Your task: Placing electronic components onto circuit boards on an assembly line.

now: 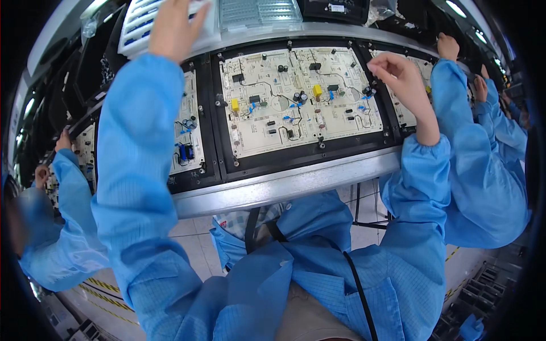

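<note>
A cream circuit board [296, 102] with yellow, black and blue parts lies in a black carrier frame [224, 142] straight ahead of me. My left hand [173, 28] reaches far up over a white parts tray [142, 23] behind the line, fingers spread on it. My right hand [401, 77] hovers at the board's right edge with fingertips pinched together; whether a small part sits between them is too small to tell. Both my arms wear blue sleeves.
A metal conveyor rail [284, 184] runs along the front edge. More boards sit to the left [185, 131] and right [412, 91]. One co-worker's blue sleeve [62, 227] is at my left, another's [483, 170] at my right, hands on neighbouring boards.
</note>
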The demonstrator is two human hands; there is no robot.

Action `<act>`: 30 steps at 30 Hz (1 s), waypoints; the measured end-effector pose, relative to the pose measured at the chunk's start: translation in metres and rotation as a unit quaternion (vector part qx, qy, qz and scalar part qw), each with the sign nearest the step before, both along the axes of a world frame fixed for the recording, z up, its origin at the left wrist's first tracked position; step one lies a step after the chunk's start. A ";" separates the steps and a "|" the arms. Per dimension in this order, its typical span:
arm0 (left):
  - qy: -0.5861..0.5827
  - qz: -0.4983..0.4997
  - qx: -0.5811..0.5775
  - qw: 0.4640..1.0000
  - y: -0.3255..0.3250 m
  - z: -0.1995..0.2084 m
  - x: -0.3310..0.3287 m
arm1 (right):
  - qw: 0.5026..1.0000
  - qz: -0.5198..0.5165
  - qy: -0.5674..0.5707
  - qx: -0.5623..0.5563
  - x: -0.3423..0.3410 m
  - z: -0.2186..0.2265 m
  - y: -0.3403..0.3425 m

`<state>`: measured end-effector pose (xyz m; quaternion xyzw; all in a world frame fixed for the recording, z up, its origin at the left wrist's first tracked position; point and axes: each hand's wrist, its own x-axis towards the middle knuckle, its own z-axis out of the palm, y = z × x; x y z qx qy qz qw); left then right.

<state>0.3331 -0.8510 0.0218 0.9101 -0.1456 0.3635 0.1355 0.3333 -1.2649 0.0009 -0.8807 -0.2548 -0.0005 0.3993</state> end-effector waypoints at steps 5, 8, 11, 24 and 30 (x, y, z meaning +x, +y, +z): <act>0.102 0.193 0.027 0.976 0.050 -0.024 0.090 | 0.995 0.029 -0.080 -0.051 0.056 -0.008 0.029; 0.068 0.170 0.011 0.983 0.075 -0.040 0.112 | 0.990 0.083 -0.086 -0.068 0.070 -0.018 0.038; -0.013 -0.306 0.016 0.952 0.111 -0.041 0.119 | 0.988 0.100 -0.083 -0.080 0.075 -0.025 0.042; 0.165 0.068 -0.008 0.984 0.110 -0.023 0.142 | 0.982 0.118 -0.077 -0.122 0.062 -0.017 0.012; 0.143 0.172 0.077 0.972 0.080 -0.024 0.138 | 0.980 0.116 -0.080 -0.137 0.058 -0.022 0.015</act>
